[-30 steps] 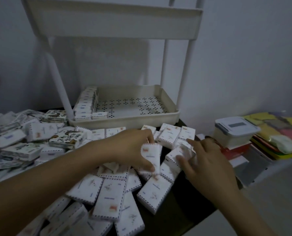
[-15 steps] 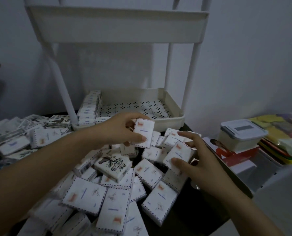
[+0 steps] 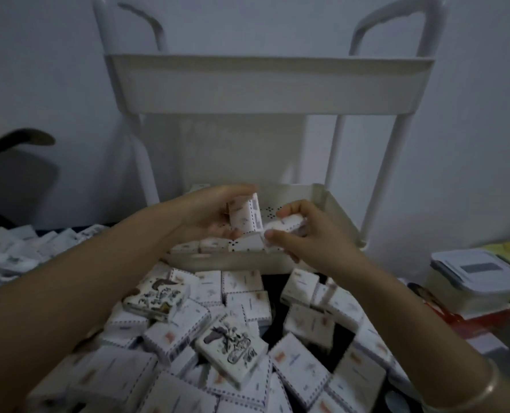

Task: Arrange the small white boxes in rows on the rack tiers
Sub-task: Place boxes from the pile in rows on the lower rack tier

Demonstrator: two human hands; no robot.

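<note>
A white rack stands against the wall, its upper tier (image 3: 271,84) above and its lower perforated tier (image 3: 334,210) in front of me. Over the lower tier my left hand (image 3: 206,216) grips a small white box (image 3: 244,214) held upright. Just to its right my right hand (image 3: 304,234) pinches another white box (image 3: 286,226) lying flat. A few boxes (image 3: 212,244) lie along the tier's front edge, partly hidden by my hands. A heap of white boxes (image 3: 218,338) covers the dark table below.
More boxes (image 3: 12,251) are piled at the left. A lidded plastic container (image 3: 471,278) sits on red and coloured items at the right. A dark chair (image 3: 15,174) stands at the left by the wall. I wear a bangle (image 3: 468,391) on my right wrist.
Both hands rose from the heap, each carrying a box, to above the lower tier. The camera tilted up, so the rack's handles now show.
</note>
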